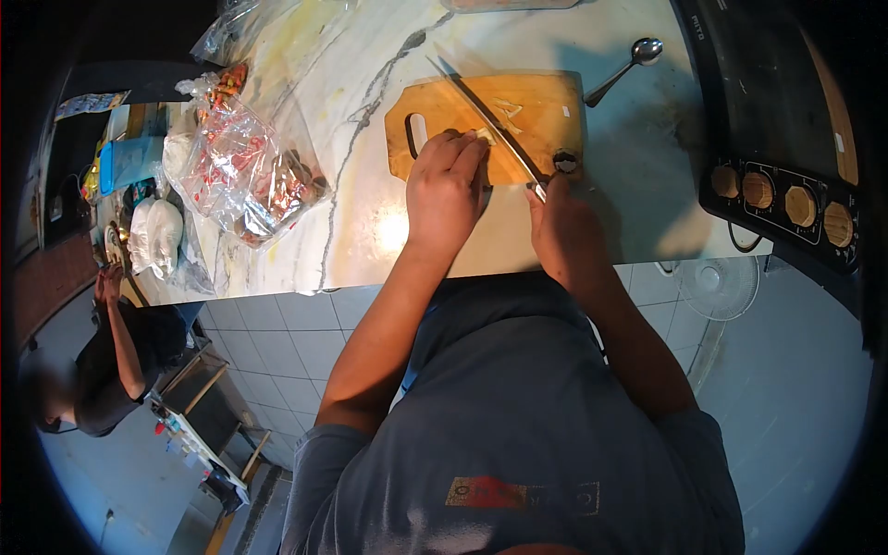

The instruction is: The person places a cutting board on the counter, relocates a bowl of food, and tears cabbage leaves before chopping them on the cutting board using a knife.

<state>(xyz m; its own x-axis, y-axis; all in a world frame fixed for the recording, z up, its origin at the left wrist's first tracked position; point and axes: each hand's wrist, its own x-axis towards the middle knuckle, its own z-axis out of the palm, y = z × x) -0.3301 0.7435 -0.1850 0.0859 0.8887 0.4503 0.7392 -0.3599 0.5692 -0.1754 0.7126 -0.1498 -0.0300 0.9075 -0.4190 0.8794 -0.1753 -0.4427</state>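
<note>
A wooden cutting board point(546, 102) with a handle slot lies on the marble-patterned table. My right hand point(566, 227) is closed round the handle of a kitchen knife point(495, 127), whose long blade slants across the board, tip towards the far left. On the board's near left part, my left hand point(449, 190) has its fingers curled and pressed on a small pale piece of food point(485, 137) beside the blade. Thin pale slices point(507, 112) lie beyond the knife. A small dark round object point(565, 161) sits near the right hand; its kind is unclear.
A metal spoon point(634, 65) lies right of the board. Clear plastic bags point(245, 171) with red contents are on the left, near a white bag point(155, 236). A black stove point(782, 199) with wooden knobs borders the right. Another person point(120, 361) stands at the far left.
</note>
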